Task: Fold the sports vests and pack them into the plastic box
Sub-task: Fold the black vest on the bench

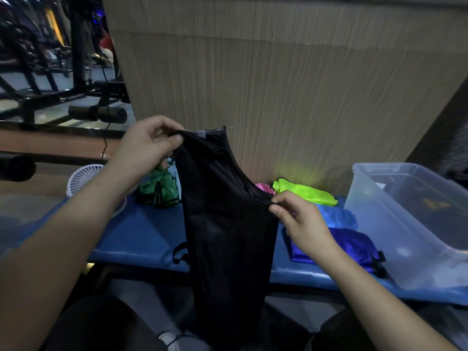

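Dim gym light falls on a blue padded bench (141, 239) before a cardboard wall. Above it the left hand (147, 148) pinches the black vest (228, 236) by its top edge, the right hand (301, 221) pinching lower, probably a shoulder seam, so it hangs straight for folding. Beside them, the plastic box (379, 211) waits.

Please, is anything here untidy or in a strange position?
The black vest hangs crooked: the left hand pinches it higher than the right hand. The green vest lies crumpled on the blue bench.
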`<control>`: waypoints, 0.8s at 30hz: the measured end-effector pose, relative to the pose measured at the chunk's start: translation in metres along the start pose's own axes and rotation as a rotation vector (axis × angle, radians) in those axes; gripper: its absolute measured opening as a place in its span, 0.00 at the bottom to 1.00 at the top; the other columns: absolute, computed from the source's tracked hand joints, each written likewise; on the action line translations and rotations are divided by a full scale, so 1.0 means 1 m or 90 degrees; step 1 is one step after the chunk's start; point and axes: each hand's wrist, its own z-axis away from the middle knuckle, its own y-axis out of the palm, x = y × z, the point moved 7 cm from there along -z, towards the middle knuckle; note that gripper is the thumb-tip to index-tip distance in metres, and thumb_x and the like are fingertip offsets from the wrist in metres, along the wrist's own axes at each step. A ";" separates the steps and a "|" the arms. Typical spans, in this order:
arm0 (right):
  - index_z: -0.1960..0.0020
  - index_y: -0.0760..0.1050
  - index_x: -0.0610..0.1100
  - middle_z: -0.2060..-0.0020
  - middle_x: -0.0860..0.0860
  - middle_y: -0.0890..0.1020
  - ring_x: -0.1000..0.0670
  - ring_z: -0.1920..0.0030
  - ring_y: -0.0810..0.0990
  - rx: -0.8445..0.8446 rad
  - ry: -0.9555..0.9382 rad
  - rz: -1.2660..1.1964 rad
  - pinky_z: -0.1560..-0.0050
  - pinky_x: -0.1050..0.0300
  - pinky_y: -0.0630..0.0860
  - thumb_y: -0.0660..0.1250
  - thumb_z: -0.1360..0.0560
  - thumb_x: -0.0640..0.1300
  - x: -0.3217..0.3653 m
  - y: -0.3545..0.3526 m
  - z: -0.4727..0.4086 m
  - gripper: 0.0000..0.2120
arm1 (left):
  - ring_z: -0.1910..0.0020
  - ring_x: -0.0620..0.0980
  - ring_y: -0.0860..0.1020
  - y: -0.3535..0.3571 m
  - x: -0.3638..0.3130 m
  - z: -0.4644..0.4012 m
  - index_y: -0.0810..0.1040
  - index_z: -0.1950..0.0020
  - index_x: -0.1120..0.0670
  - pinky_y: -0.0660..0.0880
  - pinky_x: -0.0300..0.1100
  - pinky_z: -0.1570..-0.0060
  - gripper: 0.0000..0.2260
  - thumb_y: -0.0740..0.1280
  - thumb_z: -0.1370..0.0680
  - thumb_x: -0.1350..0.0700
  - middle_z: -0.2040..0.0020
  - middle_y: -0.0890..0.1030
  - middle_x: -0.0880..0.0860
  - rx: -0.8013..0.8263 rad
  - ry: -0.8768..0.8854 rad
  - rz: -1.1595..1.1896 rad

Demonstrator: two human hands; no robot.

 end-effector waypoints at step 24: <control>0.56 0.78 0.42 0.60 0.44 0.76 0.50 0.56 0.77 -0.127 0.118 -0.317 0.58 0.55 0.83 0.68 0.22 0.34 -0.058 -0.027 -0.217 0.07 | 0.54 0.47 0.79 0.038 -0.012 -0.215 0.78 0.54 0.52 0.83 0.38 0.60 0.10 0.66 0.19 0.66 0.51 0.78 0.58 -0.031 0.061 0.027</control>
